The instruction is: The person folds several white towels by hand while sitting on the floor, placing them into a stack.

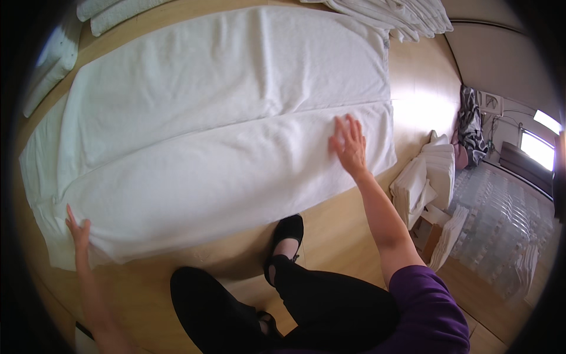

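Observation:
A large white cloth, likely a towel (194, 177), lies spread on the wood-toned floor before me. Two long panels meet along a seam-like line running its length, and soft wrinkles cross the far panel. My right hand (350, 146) is on or just over the near panel at the right end, fingers spread and slightly blurred. Down at the near left corner, my left hand (79, 232) rests against the cloth with thumb and a finger apart; its other fingers are hard to make out. Under the left end, another layer of white cloth (42, 177) shows.
Folded white cloths (380, 15) lie beyond the far edge, with more white bundles (57, 66) at the upper left. To the right stand a folded white stack (435, 163), a brown box (429, 234) and clear plastic-wrapped goods (499, 212). My black shoe (288, 232) is close to the near edge.

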Tool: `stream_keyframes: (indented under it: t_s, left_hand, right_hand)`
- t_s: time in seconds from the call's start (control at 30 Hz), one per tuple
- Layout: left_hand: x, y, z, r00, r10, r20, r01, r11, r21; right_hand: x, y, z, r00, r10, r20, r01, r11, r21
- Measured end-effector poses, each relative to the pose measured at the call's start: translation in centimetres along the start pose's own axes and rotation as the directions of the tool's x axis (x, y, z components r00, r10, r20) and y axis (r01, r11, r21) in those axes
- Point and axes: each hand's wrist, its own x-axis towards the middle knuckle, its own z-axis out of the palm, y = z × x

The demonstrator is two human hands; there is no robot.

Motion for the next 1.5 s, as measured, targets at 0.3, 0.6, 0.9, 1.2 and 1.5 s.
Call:
stream_keyframes:
  t_s: [0.3, 0.6, 0.9, 1.2, 1.5]
  left_hand:
    - [11.8, 13.7, -6.2, 0.922, 0.325, -0.210, -0.376, 0.880, -0.291]
    - [2.6, 29.3, -13.9, 0.727, 0.619, 0.297, -0.601, 0.783, -0.160]
    - [2.9, 29.6, -11.2, 0.834, 0.485, 0.262, -0.514, 0.857, 0.050]
    - [9.8, 32.9, -13.2, 0.918, 0.365, 0.158, -0.377, 0.925, 0.053]
    - [16.7, 37.6, -11.6, 0.972, 0.217, 0.091, -0.212, 0.975, -0.059]
  right_hand:
    - [10.5, 6.1, -4.4, 0.974, 0.220, -0.050, -0.224, 0.970, -0.095]
    - [9.5, 7.5, -7.9, 0.978, 0.202, 0.055, -0.202, 0.979, -0.008]
    - [10.3, 5.0, -4.0, 0.884, 0.050, -0.465, 0.031, 0.986, 0.165]
    - [12.8, 3.9, -3.0, 0.840, 0.522, -0.146, -0.530, 0.848, -0.014]
    - [24.2, -10.4, -2.9, 0.958, -0.178, -0.224, 0.181, 0.983, -0.005]
